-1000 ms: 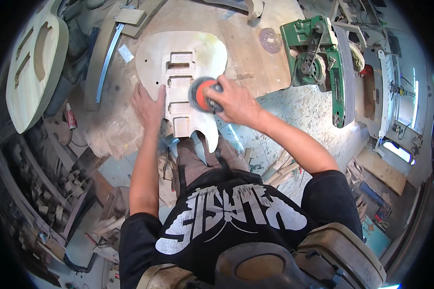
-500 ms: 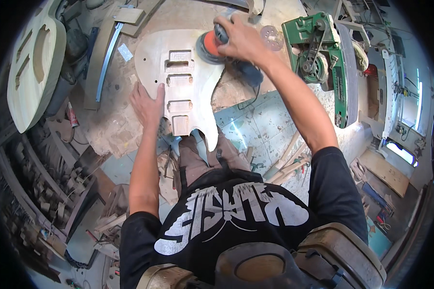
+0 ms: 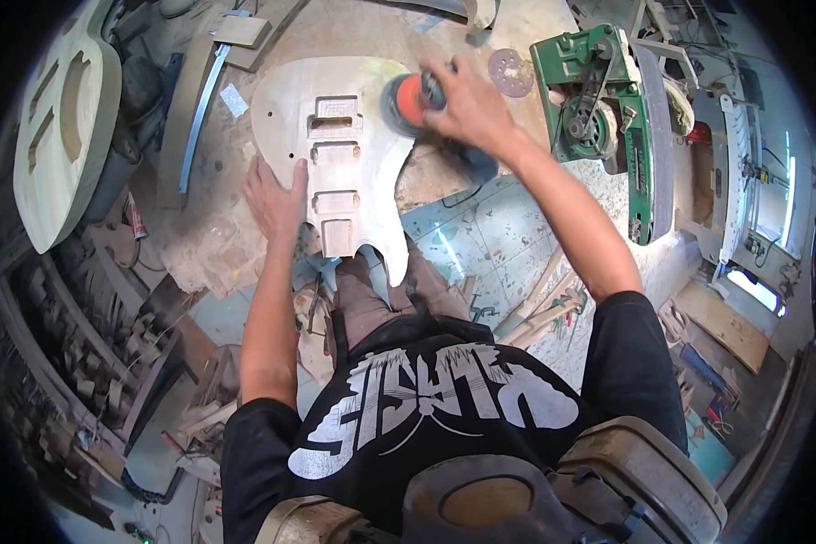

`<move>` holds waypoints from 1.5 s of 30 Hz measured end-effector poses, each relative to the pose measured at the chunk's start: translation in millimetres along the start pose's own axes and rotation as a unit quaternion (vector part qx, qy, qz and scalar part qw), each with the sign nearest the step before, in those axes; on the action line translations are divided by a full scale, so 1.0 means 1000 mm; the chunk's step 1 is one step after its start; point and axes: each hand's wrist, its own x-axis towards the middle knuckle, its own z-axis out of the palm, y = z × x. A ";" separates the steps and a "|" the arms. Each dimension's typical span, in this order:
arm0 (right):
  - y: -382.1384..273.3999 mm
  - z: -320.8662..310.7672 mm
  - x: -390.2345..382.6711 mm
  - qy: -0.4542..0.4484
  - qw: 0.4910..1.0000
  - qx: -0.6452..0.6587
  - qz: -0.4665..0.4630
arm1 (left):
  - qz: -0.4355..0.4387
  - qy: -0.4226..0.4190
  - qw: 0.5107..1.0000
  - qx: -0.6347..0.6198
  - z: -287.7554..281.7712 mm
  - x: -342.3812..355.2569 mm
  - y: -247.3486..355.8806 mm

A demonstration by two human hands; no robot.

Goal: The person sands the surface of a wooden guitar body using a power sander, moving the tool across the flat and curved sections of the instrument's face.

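A pale wooden guitar body [image 3: 379, 163] with routed pockets lies flat on the dusty workbench [image 3: 213, 238], its horn overhanging the near edge. My right hand [image 3: 470, 107] is wrapped round the top of an orange and grey orbital sander [image 3: 412, 98]. The sander's pad rests on the body's right edge; motion blurs it a little. My left hand [image 3: 276, 198] presses on the body's left edge with thumb and fingers spread, holding no tool. A dark dust bag [image 3: 477, 163] hangs behind the sander, partly hidden by my right wrist.
A green belt sanding machine [image 3: 578, 100] stands on the right, with a round sanding disc [image 3: 511, 72] near it. At far left is another guitar body [image 3: 68, 136]. A metal ruler [image 3: 201, 122] and wood strips lie on the bench's left. Wood scraps [image 3: 553, 313] lie below, on the right.
My right hand has moved the sander slightly right and toward me along the guitar body's right edge. My left hand stays at the left edge.
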 end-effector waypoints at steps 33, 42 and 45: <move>-0.030 0.004 -0.042 -0.046 0.999 0.003 -0.004 | -0.022 -0.011 1.000 0.002 0.002 0.000 -0.002; -0.002 -0.006 -0.028 -0.042 0.999 -0.001 0.015 | -0.004 0.006 1.000 0.010 0.003 0.000 0.000; -0.010 -0.005 0.005 -0.048 0.999 0.002 -0.012 | -0.009 0.006 1.000 0.005 0.003 -0.001 -0.001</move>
